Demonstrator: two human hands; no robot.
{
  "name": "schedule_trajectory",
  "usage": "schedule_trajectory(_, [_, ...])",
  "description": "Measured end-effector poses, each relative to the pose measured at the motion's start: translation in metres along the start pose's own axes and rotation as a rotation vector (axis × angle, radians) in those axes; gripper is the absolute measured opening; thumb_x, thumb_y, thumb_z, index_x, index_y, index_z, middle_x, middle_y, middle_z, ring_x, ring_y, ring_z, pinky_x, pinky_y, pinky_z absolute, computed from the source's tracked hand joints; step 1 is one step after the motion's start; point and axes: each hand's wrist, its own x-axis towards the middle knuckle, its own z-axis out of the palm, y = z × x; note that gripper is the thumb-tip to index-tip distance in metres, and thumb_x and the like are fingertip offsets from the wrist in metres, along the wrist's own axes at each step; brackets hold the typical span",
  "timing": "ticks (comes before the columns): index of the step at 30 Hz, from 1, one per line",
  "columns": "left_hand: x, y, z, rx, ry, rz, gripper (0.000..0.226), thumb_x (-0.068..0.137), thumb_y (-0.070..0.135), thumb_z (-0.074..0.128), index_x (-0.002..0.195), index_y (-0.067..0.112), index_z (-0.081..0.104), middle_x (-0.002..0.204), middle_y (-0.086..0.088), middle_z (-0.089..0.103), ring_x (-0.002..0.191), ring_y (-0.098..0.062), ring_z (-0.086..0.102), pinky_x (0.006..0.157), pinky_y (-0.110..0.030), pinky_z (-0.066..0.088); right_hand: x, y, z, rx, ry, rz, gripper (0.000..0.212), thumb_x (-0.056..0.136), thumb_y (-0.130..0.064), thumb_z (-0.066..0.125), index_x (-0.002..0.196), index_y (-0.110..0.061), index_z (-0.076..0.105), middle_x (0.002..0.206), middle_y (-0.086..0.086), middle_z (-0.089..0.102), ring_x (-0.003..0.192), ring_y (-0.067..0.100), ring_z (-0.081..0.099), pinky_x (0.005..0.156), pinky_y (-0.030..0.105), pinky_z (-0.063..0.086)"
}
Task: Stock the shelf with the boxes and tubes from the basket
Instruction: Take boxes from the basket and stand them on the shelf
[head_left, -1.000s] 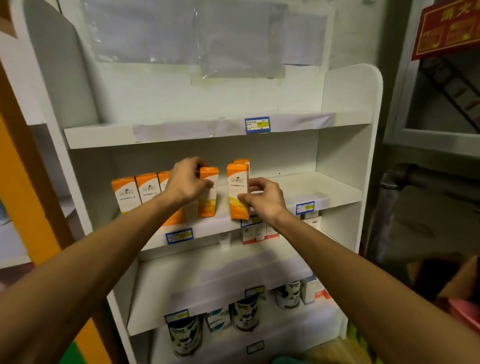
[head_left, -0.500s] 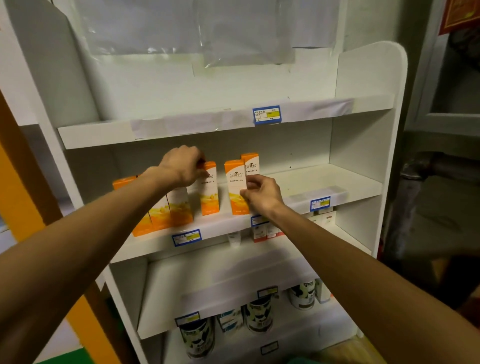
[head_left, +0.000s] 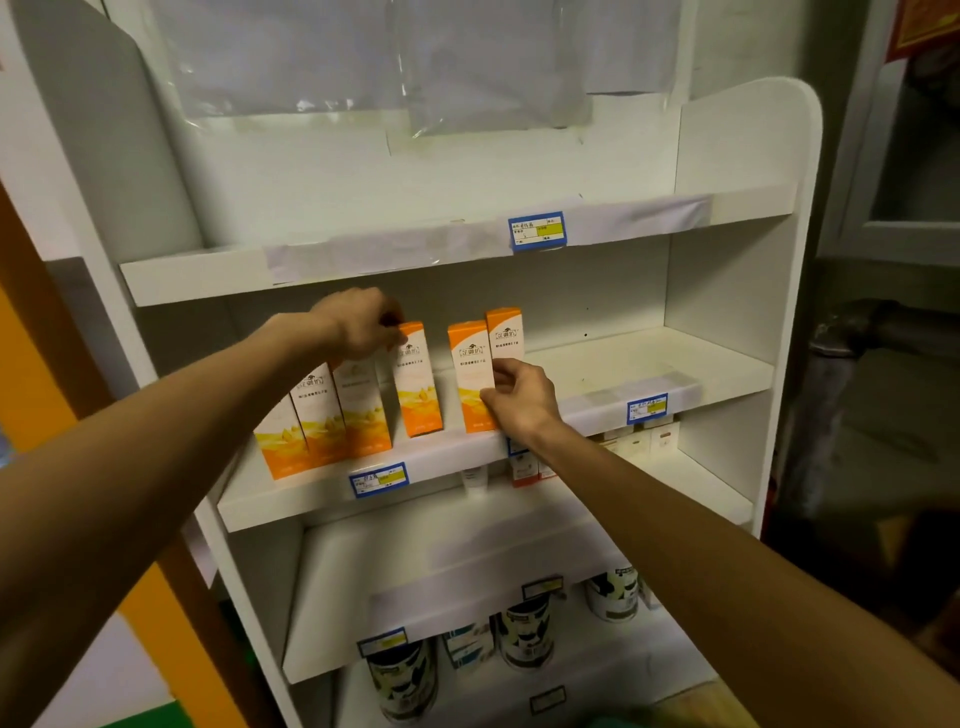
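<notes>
Several tall orange-and-white boxes stand in a row on the second shelf (head_left: 649, 364) of a white shelf unit. My left hand (head_left: 358, 322) grips the top of one box (head_left: 418, 384) in the middle of the row. To its left stand more boxes (head_left: 322, 415), partly hidden by my forearm. My right hand (head_left: 519, 397) pinches the lower right edge of another box (head_left: 470, 364), and one more box (head_left: 506, 332) stands just behind it. The basket is out of sight.
The top shelf (head_left: 415, 249) carries a blue price tag (head_left: 537, 231). Small white and red boxes (head_left: 634, 441) sit on the third shelf, round tins (head_left: 524, 634) on the lowest. An orange panel (head_left: 41, 405) stands at left, dark clutter at right.
The view has shifted a little between frames. Both hands stay on the same boxes; the left one has pushed its box closer to the row on the left.
</notes>
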Motion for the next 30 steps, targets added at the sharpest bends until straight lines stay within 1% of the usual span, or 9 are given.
schedule_trajectory(4, [0.001, 0.002, 0.001, -0.022, -0.055, 0.011, 0.029, 0.099, 0.034, 0.057, 0.120, 0.017, 0.064, 0.111, -0.006, 0.067, 0.095, -0.024, 0.061, 0.074, -0.034, 0.048, -0.003, 0.003, 0.001, -0.011, 0.000, 0.000, 0.048, 0.095, -0.007, 0.065, 0.141, -0.014, 0.054, 0.137, 0.005, 0.062, 0.123, 0.021, 0.061, 0.103, 0.039, 0.052])
schedule_trajectory(11, [-0.003, -0.005, 0.003, -0.096, -0.078, -0.005, 0.026, 0.100, 0.034, 0.055, 0.116, 0.017, 0.066, 0.110, -0.007, 0.067, 0.098, -0.027, 0.063, 0.083, -0.041, 0.053, -0.005, 0.005, 0.005, -0.032, -0.003, 0.020, 0.048, 0.095, -0.008, 0.064, 0.141, -0.015, 0.053, 0.138, 0.005, 0.061, 0.126, 0.023, 0.059, 0.104, 0.044, 0.051])
schedule_trajectory(15, [-0.009, -0.003, 0.004, -0.134, -0.068, -0.024, 0.039, 0.098, 0.041, 0.057, 0.124, 0.013, 0.063, 0.118, -0.011, 0.067, 0.103, -0.029, 0.062, 0.092, -0.045, 0.053, -0.006, 0.003, 0.009, -0.025, -0.002, 0.036, 0.046, 0.094, -0.007, 0.065, 0.139, -0.013, 0.054, 0.136, 0.006, 0.062, 0.125, 0.023, 0.059, 0.105, 0.040, 0.050])
schedule_trajectory(17, [-0.012, -0.001, 0.007, -0.144, -0.047, -0.036, 0.053, 0.096, 0.044, 0.058, 0.137, 0.011, 0.053, 0.132, -0.012, 0.061, 0.115, -0.030, 0.059, 0.098, -0.043, 0.050, -0.008, 0.002, 0.012, -0.024, -0.004, 0.046, 0.046, 0.094, -0.007, 0.065, 0.139, -0.013, 0.053, 0.136, 0.006, 0.062, 0.126, 0.024, 0.059, 0.106, 0.042, 0.050])
schedule_trajectory(19, [-0.014, 0.000, 0.011, -0.139, -0.035, -0.036, 0.062, 0.095, 0.048, 0.058, 0.144, 0.012, 0.045, 0.140, -0.011, 0.056, 0.123, -0.030, 0.056, 0.101, -0.043, 0.048, -0.012, 0.004, 0.013, -0.031, -0.005, 0.049, 0.048, 0.094, -0.009, 0.066, 0.140, -0.013, 0.051, 0.138, 0.006, 0.060, 0.127, 0.025, 0.057, 0.106, 0.043, 0.049])
schedule_trajectory(23, [-0.019, 0.009, 0.014, -0.062, 0.082, 0.005, 0.065, 0.095, 0.048, 0.057, 0.146, 0.011, 0.041, 0.146, -0.012, 0.050, 0.129, -0.031, 0.051, 0.105, -0.045, 0.044, -0.021, 0.009, 0.005, -0.036, 0.044, 0.038, 0.057, 0.093, -0.012, 0.069, 0.145, -0.011, 0.046, 0.140, 0.006, 0.058, 0.130, 0.025, 0.055, 0.108, 0.045, 0.047])
schedule_trajectory(27, [-0.031, 0.030, 0.026, 0.008, 0.231, 0.117, 0.066, 0.093, 0.047, 0.058, 0.146, 0.012, 0.040, 0.144, -0.014, 0.050, 0.130, -0.032, 0.049, 0.110, -0.046, 0.038, -0.039, 0.017, -0.011, -0.039, 0.087, 0.025, 0.056, 0.094, -0.013, 0.068, 0.146, -0.013, 0.047, 0.139, 0.004, 0.059, 0.127, 0.022, 0.057, 0.107, 0.044, 0.048])
schedule_trajectory(29, [-0.039, 0.044, 0.036, -0.001, 0.306, 0.178, 0.068, 0.092, 0.046, 0.059, 0.146, 0.011, 0.039, 0.145, -0.014, 0.049, 0.132, -0.032, 0.048, 0.113, -0.047, 0.035, -0.051, 0.025, -0.025, -0.055, 0.095, 0.007, 0.052, 0.095, -0.013, 0.065, 0.145, -0.013, 0.048, 0.138, 0.002, 0.058, 0.124, 0.019, 0.057, 0.101, 0.036, 0.053])
schedule_trajectory(30, [-0.044, 0.050, 0.041, -0.016, 0.342, 0.209, 0.068, 0.091, 0.046, 0.060, 0.145, 0.010, 0.040, 0.144, -0.015, 0.050, 0.131, -0.033, 0.048, 0.112, -0.047, 0.036, -0.058, 0.029, -0.033, -0.063, 0.092, 0.004, 0.050, 0.096, -0.012, 0.064, 0.144, -0.013, 0.049, 0.136, 0.002, 0.059, 0.121, 0.017, 0.058, 0.093, 0.029, 0.056])
